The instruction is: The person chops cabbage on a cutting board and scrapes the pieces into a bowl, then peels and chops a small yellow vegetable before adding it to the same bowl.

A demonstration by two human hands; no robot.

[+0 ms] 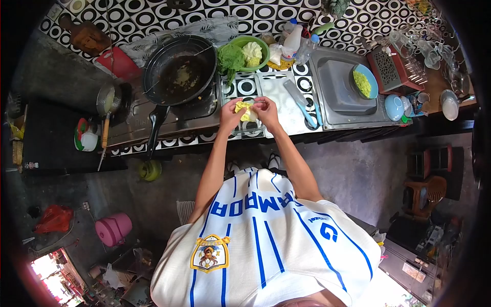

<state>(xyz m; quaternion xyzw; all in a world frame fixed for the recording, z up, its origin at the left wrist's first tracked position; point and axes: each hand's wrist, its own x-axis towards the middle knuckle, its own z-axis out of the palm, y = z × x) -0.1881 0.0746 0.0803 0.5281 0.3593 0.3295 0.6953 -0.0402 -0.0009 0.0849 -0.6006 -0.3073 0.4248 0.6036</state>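
A counter (277, 105) faced with black-and-white patterned tile runs across the upper half of the frame, against a wall (255, 14) of black rings on white. At upper left, a dark wok (180, 71) sits on a metal stove (134, 110), its handle pointing down the frame. A green bowl (265, 53) with leafy greens and a pale cabbage stands at upper centre. Right of centre lies a knife (302, 104) with a blue handle, its blade toward the upper left. Farther right is a steel sink (322, 77), and near it a blue bowl (372, 82) of shredded green pieces. Below the counter spreads a grey floor (337, 158), with a pink bucket (113, 228) at lower left and a brown chair (429, 197) at right.

At the centre of the frame, a yellow-green leaf (246, 111) is held up above a clear container (249, 129) near the counter's front edge. The leaf is crumpled; its longer run seems to slant from upper left to lower right, and which end is the tip cannot be told. It lies between the two hands: the left hand (230, 117) pinches its left side, and the right hand (266, 111), fingers bent inward, grips its right side.
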